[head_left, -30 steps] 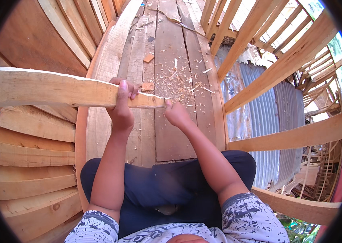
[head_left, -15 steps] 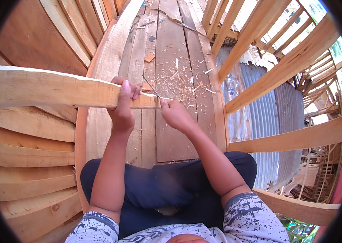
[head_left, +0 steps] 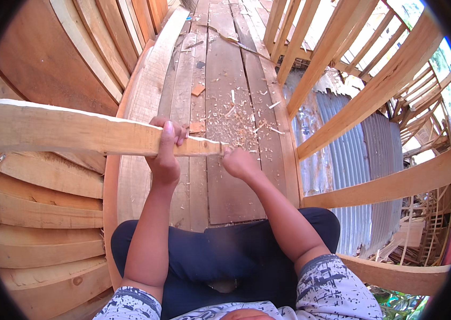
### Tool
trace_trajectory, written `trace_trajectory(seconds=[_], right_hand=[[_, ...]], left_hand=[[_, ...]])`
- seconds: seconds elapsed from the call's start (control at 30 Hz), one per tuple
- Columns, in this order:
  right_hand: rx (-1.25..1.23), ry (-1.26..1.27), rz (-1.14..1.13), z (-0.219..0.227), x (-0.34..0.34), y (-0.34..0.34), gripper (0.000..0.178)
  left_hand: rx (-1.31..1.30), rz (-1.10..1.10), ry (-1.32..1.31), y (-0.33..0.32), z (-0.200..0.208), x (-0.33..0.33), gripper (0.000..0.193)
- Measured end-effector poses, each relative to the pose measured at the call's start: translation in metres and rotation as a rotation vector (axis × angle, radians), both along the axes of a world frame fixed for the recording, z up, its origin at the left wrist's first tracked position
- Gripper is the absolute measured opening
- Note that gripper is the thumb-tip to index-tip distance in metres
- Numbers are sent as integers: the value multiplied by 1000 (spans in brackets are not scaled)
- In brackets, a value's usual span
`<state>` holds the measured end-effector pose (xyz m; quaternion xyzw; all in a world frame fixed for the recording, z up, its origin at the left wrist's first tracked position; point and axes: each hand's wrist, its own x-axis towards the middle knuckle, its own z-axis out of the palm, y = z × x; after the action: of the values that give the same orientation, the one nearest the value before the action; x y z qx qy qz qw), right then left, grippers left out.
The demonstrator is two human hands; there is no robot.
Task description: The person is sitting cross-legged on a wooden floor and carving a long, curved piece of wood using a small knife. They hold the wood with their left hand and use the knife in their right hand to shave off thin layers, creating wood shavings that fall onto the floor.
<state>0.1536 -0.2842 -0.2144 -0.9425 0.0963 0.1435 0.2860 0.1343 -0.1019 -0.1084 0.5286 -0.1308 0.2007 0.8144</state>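
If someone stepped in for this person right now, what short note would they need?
Left hand: fingers wrapped around the long wooden plank, holding it level across the lap.
Right hand: closed at the plank's right end; whether it holds a tool is hidden.
Wood shavings lie scattered on the plank floor ahead, so some trimming looks done.
The plank's top edge looks uneven toward the left, so more probably remains there.
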Motion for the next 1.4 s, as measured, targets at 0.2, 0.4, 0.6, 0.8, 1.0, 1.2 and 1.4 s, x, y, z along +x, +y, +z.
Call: trace_trajectory(seconds=[0.2,0.4,0.6,0.8,1.0,1.2,1.4], right_hand=[[198,41,-50,-20,6,-12,64],[234,48,58,37,-6,18,62],[247,145,7,26,5,2,61],[250,103,-46,-12,9,-20,62],[258,168,115,70,-4,11,61],[187,207,-75,16,-1,-11,61],[249,191,84,69,-7,12,63]], left_hand=[[-18,27,30,-13,1,-3,14],[-17,28,34,3,-7,-5,12],[-30,-14,3,2,-2,-7,12],[-143,-139,-7,-10,-1,-1,24],[-72,-241,-13,13,-3,-6,23],[-105,-377,-92,12,-13,3,23],[-64,-356,-78,17,-10,4,24]])
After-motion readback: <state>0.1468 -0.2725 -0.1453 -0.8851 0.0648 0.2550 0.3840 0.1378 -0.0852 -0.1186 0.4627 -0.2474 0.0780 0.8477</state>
